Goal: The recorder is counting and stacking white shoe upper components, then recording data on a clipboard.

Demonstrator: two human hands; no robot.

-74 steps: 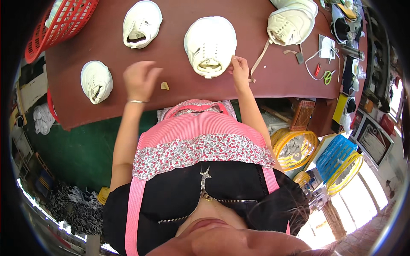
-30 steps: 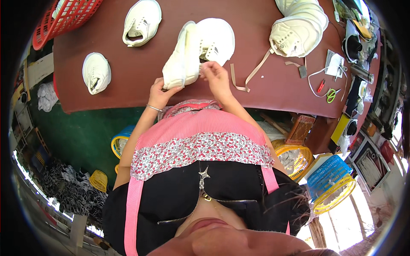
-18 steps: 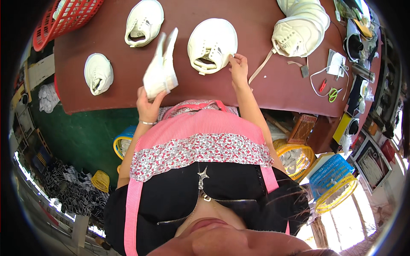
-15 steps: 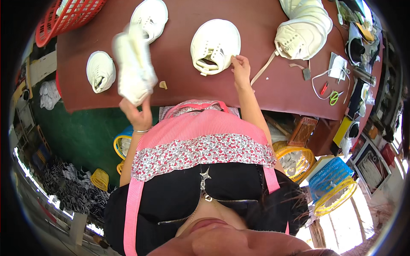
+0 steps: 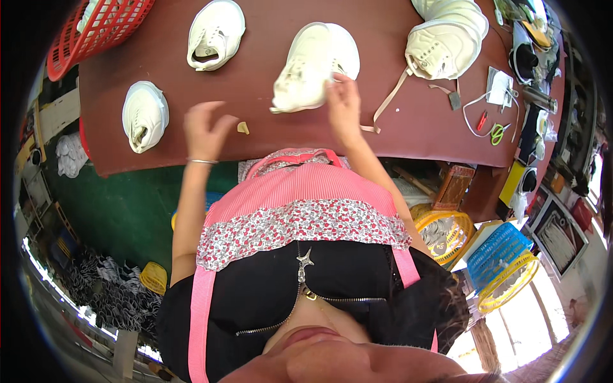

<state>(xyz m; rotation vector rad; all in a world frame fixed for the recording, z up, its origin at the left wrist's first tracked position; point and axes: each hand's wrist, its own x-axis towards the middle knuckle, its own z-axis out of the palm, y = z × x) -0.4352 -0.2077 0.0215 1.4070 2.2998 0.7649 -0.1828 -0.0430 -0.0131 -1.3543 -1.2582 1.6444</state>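
Here the left hand (image 5: 205,131) spreads over bare table (image 5: 281,134) near its edge, the right hand (image 5: 345,107) pinching a shoe upper (image 5: 305,71).

The left hand (image 5: 204,129) is held at ten o'clock, thumb (image 5: 225,124) spread from its fingers, and the right hand (image 5: 345,110) is held at one o'clock, fingers bent, with both forearms (image 5: 188,217) stretched forward.

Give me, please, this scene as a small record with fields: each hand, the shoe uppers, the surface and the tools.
Left hand: open, holding nothing, nearest to a beige scrap
Right hand: at the right edge of the front white upper; firmness of grip unclear
Overlap: front white upper partly covers a second white upper
Far right: stack of uppers
Surface: reddish-brown table
Tools: green-handled scissors
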